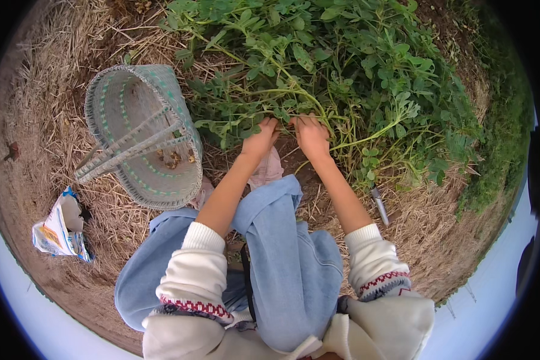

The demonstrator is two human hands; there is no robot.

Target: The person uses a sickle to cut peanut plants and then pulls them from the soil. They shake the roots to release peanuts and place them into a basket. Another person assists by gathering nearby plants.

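Note:
Before me, a dense clump of green leafy plants, seemingly peanut plants, spreads over the ground. My left hand reaches into its near edge with the fingers curled. Close beside it, my right hand is bent in among the stems at the same spot. Leaves and the hands themselves hide the fingertips, so what they pinch does not show. A long pale green stem slants out to the right of my right hand.
To the left a woven basket with green dashes leans on its side, a few small brown pieces inside. Its handles stick out leftward. A torn printed plastic bag lies on dry straw. A silver-grey tool handle rests right of my knees.

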